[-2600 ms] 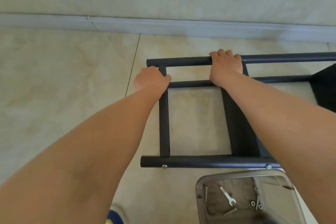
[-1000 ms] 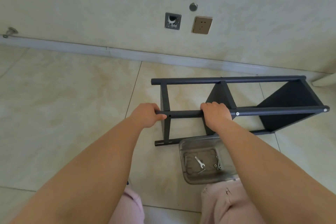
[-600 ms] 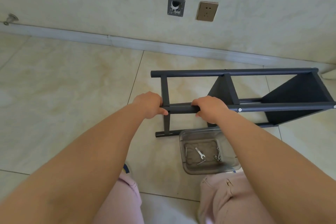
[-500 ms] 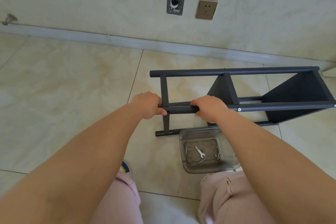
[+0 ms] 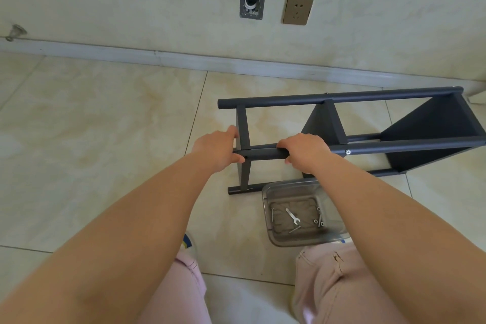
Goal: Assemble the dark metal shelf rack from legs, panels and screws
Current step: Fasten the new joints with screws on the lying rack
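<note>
Shelf rack lies on its side on the tiled floor, near the wall; long axis runs left-right, roughly parallel to the baseboard. 4 round legs horizontal. 3 panels stand on edge between them: 1 at the left end, 1 mid-length, 1 at the far right end.

Left hand: grip closed round the left end of the near upper leg, beside the end panel. Right hand: grip closed over the same leg, just left of the middle panel.

Judgement: 2-handed hold on 1 leg suits lifting or turning the frame, probably towards upright.

Clear tray on the floor just in front of the rack holds a small wrench and loose screws.
</note>
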